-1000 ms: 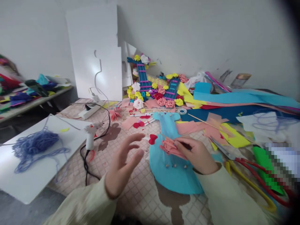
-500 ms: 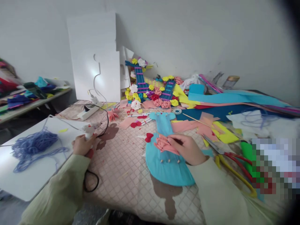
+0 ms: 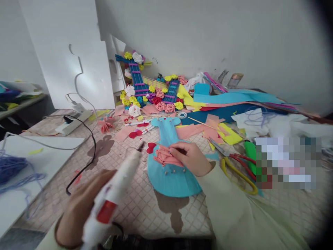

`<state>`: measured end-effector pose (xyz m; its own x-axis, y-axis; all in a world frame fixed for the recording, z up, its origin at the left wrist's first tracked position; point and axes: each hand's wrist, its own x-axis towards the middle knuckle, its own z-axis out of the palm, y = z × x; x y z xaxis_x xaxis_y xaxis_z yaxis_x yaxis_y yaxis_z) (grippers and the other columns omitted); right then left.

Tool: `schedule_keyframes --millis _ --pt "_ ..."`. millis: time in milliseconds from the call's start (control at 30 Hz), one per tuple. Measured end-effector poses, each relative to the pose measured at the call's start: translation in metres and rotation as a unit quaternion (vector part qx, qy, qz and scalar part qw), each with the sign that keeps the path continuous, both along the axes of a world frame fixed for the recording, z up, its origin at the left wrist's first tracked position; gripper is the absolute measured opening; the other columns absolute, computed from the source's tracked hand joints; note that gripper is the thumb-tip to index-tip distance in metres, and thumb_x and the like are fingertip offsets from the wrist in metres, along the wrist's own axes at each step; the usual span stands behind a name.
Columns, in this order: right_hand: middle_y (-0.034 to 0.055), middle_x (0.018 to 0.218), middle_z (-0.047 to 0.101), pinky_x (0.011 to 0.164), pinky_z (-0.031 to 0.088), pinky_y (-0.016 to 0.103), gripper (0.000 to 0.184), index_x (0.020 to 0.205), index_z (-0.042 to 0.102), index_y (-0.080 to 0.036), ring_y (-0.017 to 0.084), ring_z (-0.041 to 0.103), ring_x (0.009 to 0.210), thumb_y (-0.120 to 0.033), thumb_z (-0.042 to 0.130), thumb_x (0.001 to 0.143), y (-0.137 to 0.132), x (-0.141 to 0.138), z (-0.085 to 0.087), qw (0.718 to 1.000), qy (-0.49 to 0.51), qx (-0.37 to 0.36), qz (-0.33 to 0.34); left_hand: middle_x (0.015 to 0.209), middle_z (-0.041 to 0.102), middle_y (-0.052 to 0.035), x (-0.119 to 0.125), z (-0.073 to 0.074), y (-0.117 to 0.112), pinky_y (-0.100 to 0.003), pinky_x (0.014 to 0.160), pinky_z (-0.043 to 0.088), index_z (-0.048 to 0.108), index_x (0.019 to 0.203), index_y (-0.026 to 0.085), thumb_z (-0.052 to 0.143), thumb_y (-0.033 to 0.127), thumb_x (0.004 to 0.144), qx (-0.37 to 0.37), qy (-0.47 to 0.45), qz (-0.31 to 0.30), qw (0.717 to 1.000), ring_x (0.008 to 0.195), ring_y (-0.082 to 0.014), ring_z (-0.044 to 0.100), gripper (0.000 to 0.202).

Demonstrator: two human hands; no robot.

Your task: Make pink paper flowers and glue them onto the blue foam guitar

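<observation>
My left hand (image 3: 85, 201) is wrapped round a white hot glue gun (image 3: 118, 184), raised at the lower left. Its dark nozzle points up and right, close to a small red paper bow (image 3: 151, 148). With thumb and fingers, my right hand (image 3: 194, 158) pinches a salmon-pink folded paper flower (image 3: 165, 156). That flower is over the body of a light blue, guitar-shaped craft piece (image 3: 174, 184); whether it touches the surface I cannot tell. Small beads sit in a row below the flower, and more are at the piece's head.
Red- and yellow-handled scissors (image 3: 240, 163) lie on the right beside paper scraps (image 3: 210, 128). Behind stand decorated dark blue guitars (image 3: 137, 78) with paper flowers. A power strip (image 3: 74, 119), its cords, and blue yarn (image 3: 13, 168) on a white board (image 3: 59, 144) occupy the left.
My left hand has brought the glue gun up from the table's left side, nearer to me and the blue piece. My right hand still pinches the flower. The view has shifted right.
</observation>
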<state>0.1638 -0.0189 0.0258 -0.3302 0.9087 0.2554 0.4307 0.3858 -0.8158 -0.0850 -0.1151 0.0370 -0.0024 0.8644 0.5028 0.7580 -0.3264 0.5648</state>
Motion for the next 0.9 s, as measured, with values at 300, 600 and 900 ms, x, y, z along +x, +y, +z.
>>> schedule_keyframes --millis 300,600,900 --pt "0.0026 0.071 0.063 0.060 0.040 0.023 0.019 0.074 0.065 -0.014 0.012 0.055 0.065 -0.019 0.048 0.081 -0.002 -0.003 -0.001 0.998 -0.048 0.048 -0.006 0.085 0.062 -0.0058 0.022 -0.020 0.015 -0.024 0.054 0.044 0.049 0.098 0.017 0.036 0.004 0.062 0.046 0.267 -0.152 0.951 0.061 -0.0152 0.060 0.040" --pt "0.0029 0.076 0.065 0.063 0.043 0.024 0.017 0.073 0.066 -0.016 0.013 0.059 0.068 -0.018 0.050 0.079 -0.001 -0.003 -0.004 0.999 -0.017 0.030 -0.004 0.078 0.060 -0.0027 0.024 -0.025 0.018 -0.023 0.050 0.043 0.047 0.092 0.018 0.035 0.004 0.063 0.003 0.258 -0.131 0.957 0.057 -0.0141 0.058 0.034" --pt "0.0027 0.076 0.065 0.062 0.043 0.023 0.017 0.073 0.066 -0.016 0.012 0.058 0.068 -0.018 0.050 0.079 -0.001 -0.002 -0.003 0.999 -0.020 0.029 -0.001 0.074 0.057 -0.0011 0.026 -0.025 0.020 -0.023 0.050 0.042 0.046 0.088 0.019 0.035 0.003 0.062 -0.006 0.258 -0.143 0.955 0.057 -0.0135 0.056 0.032"
